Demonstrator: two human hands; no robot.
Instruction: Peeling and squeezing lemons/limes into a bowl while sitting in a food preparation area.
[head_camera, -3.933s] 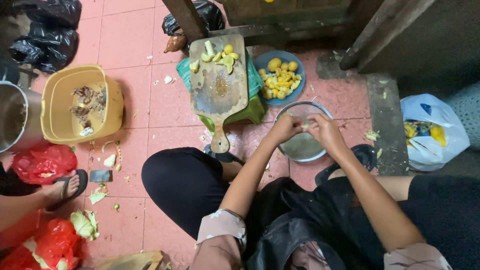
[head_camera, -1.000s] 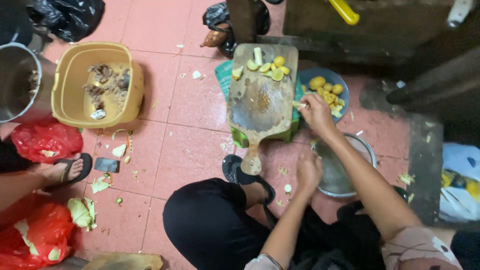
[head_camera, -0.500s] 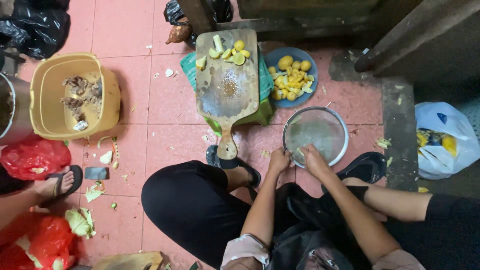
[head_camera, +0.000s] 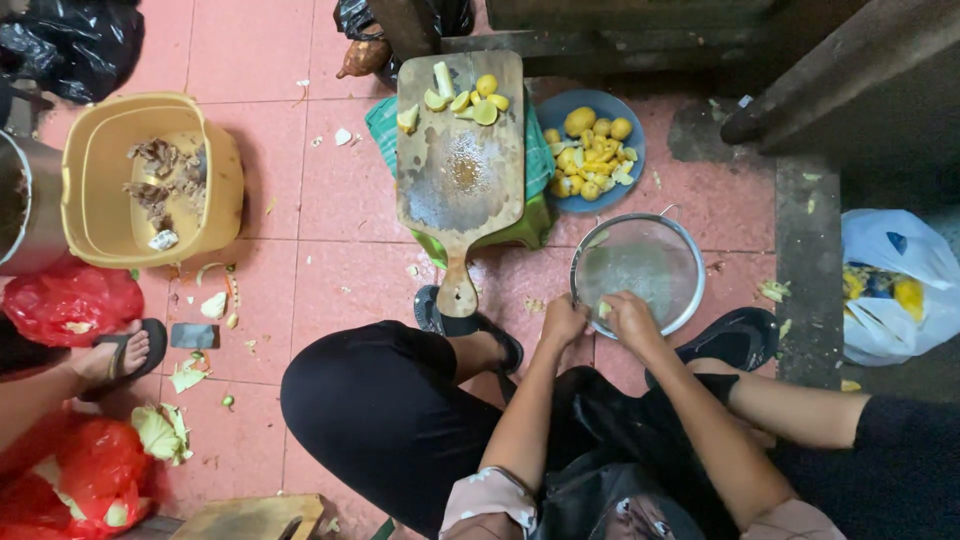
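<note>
I squat on a red tiled floor. My left hand (head_camera: 563, 322) and my right hand (head_camera: 630, 315) meet at the near rim of a round metal strainer (head_camera: 640, 262), closed together on a small pale green piece (head_camera: 604, 309). Beyond the strainer lies a wooden cutting board (head_camera: 460, 160) on a green stool (head_camera: 530, 215), with cut yellow-green pieces (head_camera: 470, 100) at its far end. A blue plate (head_camera: 630, 160) to the right of the board holds peeled yellow chunks (head_camera: 585, 155).
A yellow tub (head_camera: 215, 180) with brown scraps stands at the left, beside a metal pot (head_camera: 30, 210). Red bags (head_camera: 70, 300) and another person's sandalled foot (head_camera: 125, 352) are at the lower left. A white bag (head_camera: 895, 285) lies at the right. Peelings litter the floor.
My right hand has come back from the cutting board's edge to the strainer. Both hands now sit together at the strainer's near rim.
</note>
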